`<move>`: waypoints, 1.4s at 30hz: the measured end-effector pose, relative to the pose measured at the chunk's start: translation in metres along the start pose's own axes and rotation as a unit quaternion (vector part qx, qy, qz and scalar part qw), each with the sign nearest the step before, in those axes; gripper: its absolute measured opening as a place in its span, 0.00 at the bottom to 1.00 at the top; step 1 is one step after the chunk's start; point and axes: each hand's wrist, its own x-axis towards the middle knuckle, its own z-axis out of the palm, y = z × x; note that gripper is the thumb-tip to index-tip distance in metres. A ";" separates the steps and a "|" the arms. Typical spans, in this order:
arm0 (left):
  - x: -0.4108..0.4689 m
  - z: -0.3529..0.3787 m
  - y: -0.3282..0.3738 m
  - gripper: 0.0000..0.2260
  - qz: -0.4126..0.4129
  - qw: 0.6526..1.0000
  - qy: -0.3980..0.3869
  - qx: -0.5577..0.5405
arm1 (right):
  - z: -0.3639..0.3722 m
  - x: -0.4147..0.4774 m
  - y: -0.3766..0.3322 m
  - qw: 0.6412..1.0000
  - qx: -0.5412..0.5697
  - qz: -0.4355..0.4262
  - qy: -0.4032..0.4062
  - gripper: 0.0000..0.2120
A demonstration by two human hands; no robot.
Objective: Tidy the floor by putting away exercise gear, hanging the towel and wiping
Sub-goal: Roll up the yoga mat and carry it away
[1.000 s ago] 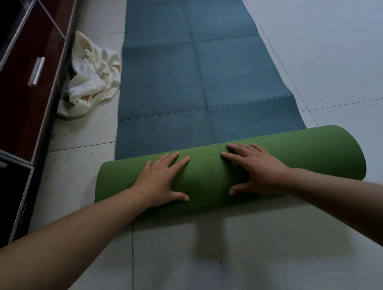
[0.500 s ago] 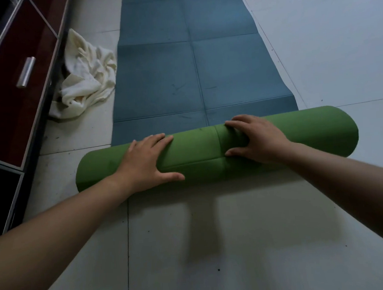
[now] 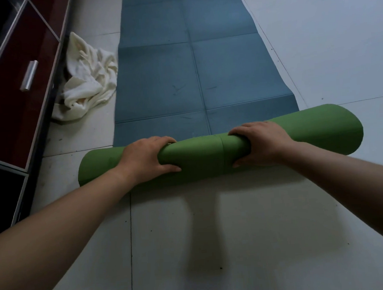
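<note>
Both hands have gone from lying flat on the green roll [image 3: 200,154] to wrapping round it, and the roll has crept further up the mat [image 3: 237,74]. Now the left hand [image 3: 146,156] and the right hand [image 3: 262,144] each grip the roll near its middle, fingers [image 3: 241,130] curled over the top and thumbs on the near side. Ahead of them the mat lies flat on the floor [image 3: 214,244], blue side up, so most of the rolling looks to be left.

From where I stand the roll sits a little askew, its right end ahead of the left. I'd square it to the mat's edges and squeeze it tight before pushing on. The towel [image 3: 88,88] lies crumpled beside the cabinet [image 3: 15,106], not yet hung.
</note>
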 end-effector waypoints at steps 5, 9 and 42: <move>-0.014 -0.010 0.007 0.27 0.004 1.000 -0.006 0.024 | -0.008 -0.010 -0.008 0.999 -0.029 -0.008 0.019 0.28; -0.029 -0.018 0.017 0.24 0.001 0.999 -0.011 0.042 | -0.017 -0.026 -0.017 0.999 -0.033 -0.009 0.026 0.24; -0.058 0.021 0.039 0.34 0.013 0.994 -0.096 0.041 | 0.015 -0.019 -0.034 0.993 0.057 0.077 -0.065 0.33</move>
